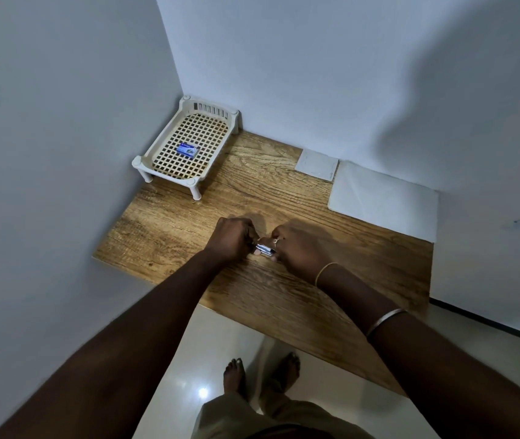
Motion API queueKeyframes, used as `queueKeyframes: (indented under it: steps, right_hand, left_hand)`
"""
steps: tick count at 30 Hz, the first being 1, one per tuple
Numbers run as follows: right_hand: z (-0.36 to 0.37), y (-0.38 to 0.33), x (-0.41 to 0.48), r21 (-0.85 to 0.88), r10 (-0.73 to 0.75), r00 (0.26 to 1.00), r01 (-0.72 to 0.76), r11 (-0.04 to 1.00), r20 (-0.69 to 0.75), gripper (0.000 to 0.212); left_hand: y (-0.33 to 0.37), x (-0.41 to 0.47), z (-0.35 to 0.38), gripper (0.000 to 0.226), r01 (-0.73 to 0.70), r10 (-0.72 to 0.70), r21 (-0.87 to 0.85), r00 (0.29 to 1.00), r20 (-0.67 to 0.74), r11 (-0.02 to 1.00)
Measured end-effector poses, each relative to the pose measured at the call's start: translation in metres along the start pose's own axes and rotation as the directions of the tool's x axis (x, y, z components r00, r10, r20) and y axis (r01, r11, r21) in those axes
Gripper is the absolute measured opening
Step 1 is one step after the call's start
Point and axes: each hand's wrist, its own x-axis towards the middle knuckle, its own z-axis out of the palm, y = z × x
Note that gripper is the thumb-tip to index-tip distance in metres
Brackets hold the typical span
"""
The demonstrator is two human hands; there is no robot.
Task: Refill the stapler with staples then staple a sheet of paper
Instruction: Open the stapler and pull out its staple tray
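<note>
near the middle of the counter (pixel 284 299), a little toward its left edge, the stapler (pixel 265 249) sits between the two hands. it is a small shiny body, and only a short middle stretch of it shows. its long axis runs from hand to hand, roughly along the counter's near edge. the left hand (pixel 232 237) has its fingers curled round the left end, and the right hand (pixel 299 250) has its fingers folded over the right end. both hold it, and neither is nearer to it than the other. i cannot tell whether it rests on the wood or is lifted just off it, nor whether its tray is open or holds any staples. my reading is that the refill is under way, and that the coming move means working the two ends against each other along that axis.

farther off, at the far right corner, the sheet of paper (pixel 385 201) lies flat and well apart from the hands, with a smaller pale square (pixel 317 164) just beyond its far left corner. at the far left corner stands a basket (pixel 138 162) with the box of staples (pixel 186 150) in it, beyond the left hand and well apart from the stapler.
</note>
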Motion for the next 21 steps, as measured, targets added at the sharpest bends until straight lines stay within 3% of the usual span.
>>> queueKeyframes:
  steps: [4, 7, 13, 16, 21]
  right_hand:
    - [0.004, 0.003, 0.002, -0.129, -0.071, 0.995, 0.080, 0.988, 0.070, 0.027]
    - [0.005, 0.009, -0.006, -0.137, -0.119, 0.992, 0.123, 0.983, 0.035, 0.010]
    - [0.016, 0.022, -0.034, 0.055, 0.010, 1.000, -0.009, 0.998, -0.013, 0.005]
    - [0.024, 0.020, -0.040, 0.141, 0.038, 0.998, -0.030, 0.990, -0.059, 0.010]
    - [0.034, 0.018, -0.048, 0.207, 0.132, 0.982, -0.103, 0.973, -0.132, 0.037]
  left_hand:
    - [-0.001, 0.000, 0.000, 0.026, -0.007, 0.007, -0.002, 1.000, 0.000, 1.000]
    - [-0.001, 0.001, 0.001, 0.026, 0.009, -0.009, -0.003, 1.000, 0.005, 1.000]
    - [-0.002, 0.001, 0.004, 0.024, 0.019, -0.020, -0.015, 1.000, -0.015, 1.000]
    - [-0.002, 0.000, 0.004, 0.022, 0.007, -0.007, -0.038, 1.000, -0.011, 0.999]
    - [-0.003, -0.004, 0.007, 0.028, -0.035, 0.034, -0.063, 0.999, -0.008, 0.997]
